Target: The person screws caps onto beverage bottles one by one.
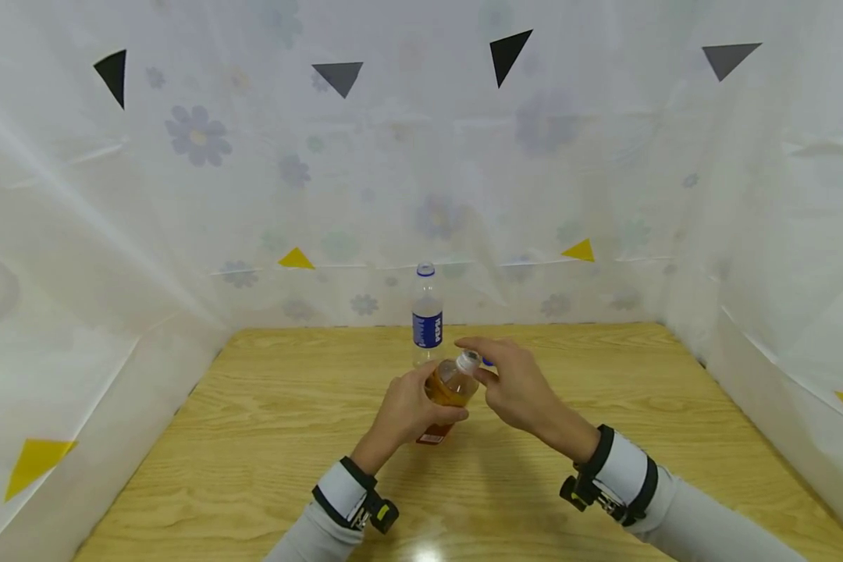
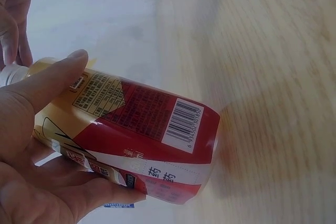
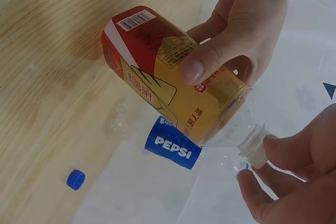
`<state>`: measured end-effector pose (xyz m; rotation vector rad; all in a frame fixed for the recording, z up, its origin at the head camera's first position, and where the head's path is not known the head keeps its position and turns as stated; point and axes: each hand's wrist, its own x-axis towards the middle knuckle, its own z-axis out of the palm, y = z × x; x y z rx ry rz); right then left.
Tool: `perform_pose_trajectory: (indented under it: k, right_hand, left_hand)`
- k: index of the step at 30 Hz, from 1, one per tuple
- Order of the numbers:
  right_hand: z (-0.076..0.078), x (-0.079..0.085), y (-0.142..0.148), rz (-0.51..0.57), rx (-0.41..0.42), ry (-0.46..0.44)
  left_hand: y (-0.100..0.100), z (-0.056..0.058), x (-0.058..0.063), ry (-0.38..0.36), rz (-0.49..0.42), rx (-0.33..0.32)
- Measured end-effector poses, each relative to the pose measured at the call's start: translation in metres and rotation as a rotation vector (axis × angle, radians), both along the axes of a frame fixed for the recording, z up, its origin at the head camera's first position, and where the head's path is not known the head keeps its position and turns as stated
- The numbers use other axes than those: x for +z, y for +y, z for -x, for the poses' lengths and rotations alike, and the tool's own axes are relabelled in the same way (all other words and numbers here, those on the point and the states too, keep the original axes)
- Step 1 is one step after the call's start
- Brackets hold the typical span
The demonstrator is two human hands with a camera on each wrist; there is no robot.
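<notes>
My left hand (image 1: 407, 407) grips a plastic drink bottle (image 3: 163, 72) with a red and yellow label, thumb across one side and fingers round the other. The bottle leans, its white-capped top towards the upper right in the head view. At that white cap (image 1: 467, 361) is my right hand (image 1: 523, 390), thumb and fingertips on either side of it. In the right wrist view the thumb tip lies on the cap's edge. Amber liquid shows inside the bottle. Just behind stands a clear Pepsi bottle (image 1: 427, 329), upright, uncapped, with a blue label.
A blue bottle cap (image 3: 76, 180) lies on the wooden table (image 1: 267, 437), partly hidden behind my right hand in the head view. White patterned sheeting (image 1: 393, 172) with coloured triangles encloses the back and both sides.
</notes>
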<state>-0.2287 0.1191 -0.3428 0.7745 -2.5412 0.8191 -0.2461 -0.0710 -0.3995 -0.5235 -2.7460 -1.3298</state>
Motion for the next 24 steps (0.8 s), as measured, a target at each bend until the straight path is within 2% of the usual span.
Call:
perform_pose_trajectory:
  k: [9,18,24]
  right_hand:
    - [0.0006,-0.0016,0.0010,0.028,0.013,-0.015]
    - [0.0018,-0.0050,0.0014,0.047,0.013,0.011]
    - [0.0030,-0.0061,0.0008,0.053,-0.003,0.037]
  left_hand:
    - [0.0022,-0.0006,-0.0002,0.016,0.020,-0.003]
    - [0.0028,-0.0012,0.0002,0.002,0.016,-0.002]
    - [0.0031,-0.0004,-0.0007,0.018,0.028,0.001]
